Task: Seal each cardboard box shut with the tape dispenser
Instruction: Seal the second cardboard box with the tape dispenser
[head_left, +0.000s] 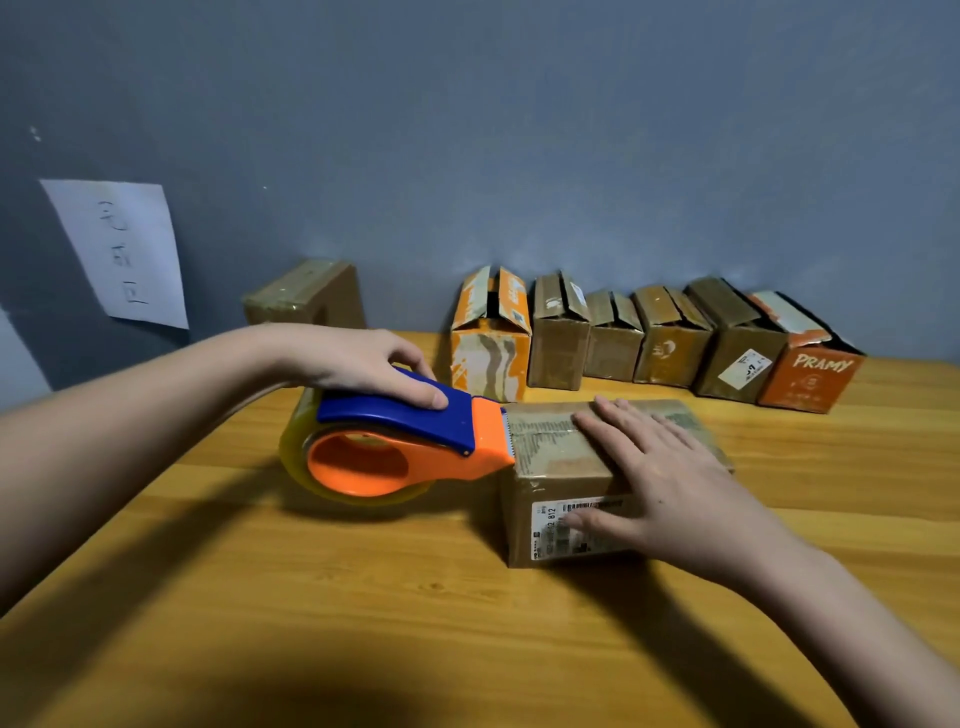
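Left hand is wrapped over the blue-and-orange tape dispenser, fingers curled round its top, its toothed edge right against the left end of the brown cardboard box in the middle of the wooden surface. Right hand lies flat on that box, fingers spread straight, thumb down its labelled front. Six boxes with loose flaps line the wall; another box sits apart on the left.

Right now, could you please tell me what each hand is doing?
Left hand: grips the tape dispenser by its blue top.
Right hand: open, fingers straight, resting flat on the cardboard box.
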